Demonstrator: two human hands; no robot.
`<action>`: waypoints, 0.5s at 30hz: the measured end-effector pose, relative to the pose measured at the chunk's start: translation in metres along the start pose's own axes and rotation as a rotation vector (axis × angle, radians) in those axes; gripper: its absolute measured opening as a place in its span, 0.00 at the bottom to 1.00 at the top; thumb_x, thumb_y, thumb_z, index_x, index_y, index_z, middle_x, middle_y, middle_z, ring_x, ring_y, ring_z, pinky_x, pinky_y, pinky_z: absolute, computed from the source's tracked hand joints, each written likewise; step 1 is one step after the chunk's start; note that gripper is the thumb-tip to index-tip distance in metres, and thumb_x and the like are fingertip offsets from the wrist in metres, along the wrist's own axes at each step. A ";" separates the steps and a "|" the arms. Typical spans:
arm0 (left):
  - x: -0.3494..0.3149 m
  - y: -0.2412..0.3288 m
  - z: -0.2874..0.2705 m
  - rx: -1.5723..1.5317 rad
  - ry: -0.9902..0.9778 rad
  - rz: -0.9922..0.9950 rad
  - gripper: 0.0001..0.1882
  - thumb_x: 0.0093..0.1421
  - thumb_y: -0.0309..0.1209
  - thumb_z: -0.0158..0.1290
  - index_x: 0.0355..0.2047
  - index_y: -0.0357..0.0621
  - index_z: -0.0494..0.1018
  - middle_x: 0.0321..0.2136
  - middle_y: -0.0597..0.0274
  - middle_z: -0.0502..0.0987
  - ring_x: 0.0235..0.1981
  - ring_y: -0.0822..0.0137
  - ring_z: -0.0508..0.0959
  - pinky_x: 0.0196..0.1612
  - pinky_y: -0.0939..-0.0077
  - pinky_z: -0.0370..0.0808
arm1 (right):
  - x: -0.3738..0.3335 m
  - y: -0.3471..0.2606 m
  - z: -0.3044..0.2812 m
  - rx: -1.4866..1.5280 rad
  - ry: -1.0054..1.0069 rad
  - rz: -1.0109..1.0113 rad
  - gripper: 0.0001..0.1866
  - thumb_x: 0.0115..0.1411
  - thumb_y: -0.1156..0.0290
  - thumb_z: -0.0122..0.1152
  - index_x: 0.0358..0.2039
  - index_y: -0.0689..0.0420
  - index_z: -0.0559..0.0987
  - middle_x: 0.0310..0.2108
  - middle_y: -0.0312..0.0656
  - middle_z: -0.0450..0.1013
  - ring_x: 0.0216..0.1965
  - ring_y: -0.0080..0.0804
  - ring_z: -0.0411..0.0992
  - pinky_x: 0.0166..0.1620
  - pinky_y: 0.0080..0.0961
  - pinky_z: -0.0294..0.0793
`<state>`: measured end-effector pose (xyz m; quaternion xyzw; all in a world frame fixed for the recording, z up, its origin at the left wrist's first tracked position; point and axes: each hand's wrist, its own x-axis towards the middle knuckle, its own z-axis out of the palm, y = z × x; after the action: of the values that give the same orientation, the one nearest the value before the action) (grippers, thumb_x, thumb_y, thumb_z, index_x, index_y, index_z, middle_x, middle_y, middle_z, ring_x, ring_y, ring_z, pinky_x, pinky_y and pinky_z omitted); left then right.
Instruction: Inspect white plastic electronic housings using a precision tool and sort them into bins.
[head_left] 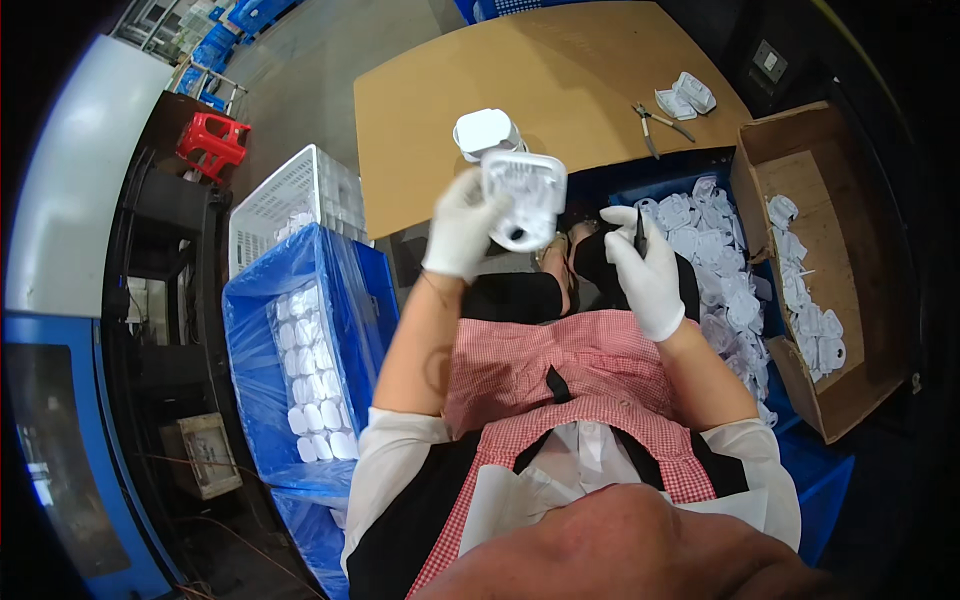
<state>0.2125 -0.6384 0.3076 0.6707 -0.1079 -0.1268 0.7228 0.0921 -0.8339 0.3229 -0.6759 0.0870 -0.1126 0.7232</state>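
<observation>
My gloved left hand [462,225] grips a white plastic housing [525,195] by its left edge, raised over the near edge of the cardboard-topped table. The housing's ribbed hollow side faces me, with a dark round hole at its lower end. To the right, my gloved right hand [648,275] is closed round a slim black tool [640,232]; its tip and exact kind cannot be made out. Just beyond the held housing, a short stack of white housings [484,132] stands on the cardboard [420,150].
Pliers [662,125] and two white parts [687,96] lie at the table's far right. Loose white parts [705,230] fill a blue bin; more lie in a cardboard box [845,250]. At left, a blue-lined crate [255,320] holds rows of parts beside a white crate [300,180].
</observation>
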 end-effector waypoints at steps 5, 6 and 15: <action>0.117 0.000 -0.076 0.886 0.118 0.306 0.17 0.60 0.26 0.49 0.49 0.34 0.73 0.40 0.60 0.78 0.38 0.72 0.76 0.43 0.77 0.73 | 0.005 0.032 -0.018 -0.016 0.033 0.039 0.12 0.60 0.73 0.52 0.44 0.61 0.74 0.24 0.30 0.66 0.25 0.14 0.62 0.30 0.13 0.61; 0.134 0.003 -0.078 0.757 0.035 0.146 0.18 0.60 0.27 0.50 0.51 0.35 0.72 0.40 0.60 0.78 0.38 0.72 0.76 0.43 0.77 0.73 | 0.004 0.040 -0.025 -0.051 0.054 0.052 0.11 0.60 0.74 0.52 0.43 0.61 0.75 0.24 0.30 0.67 0.26 0.15 0.63 0.31 0.14 0.62; 0.207 -0.004 -0.086 0.788 -0.266 -0.272 0.18 0.57 0.31 0.52 0.48 0.40 0.76 0.35 0.62 0.80 0.35 0.72 0.77 0.38 0.77 0.75 | 0.002 0.061 -0.093 -0.133 0.239 0.100 0.09 0.61 0.74 0.50 0.40 0.61 0.76 0.22 0.30 0.67 0.23 0.15 0.61 0.28 0.15 0.60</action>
<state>0.4362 -0.6259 0.2942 0.8812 -0.1506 -0.2553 0.3683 0.0710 -0.9201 0.2556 -0.6989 0.2134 -0.1500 0.6659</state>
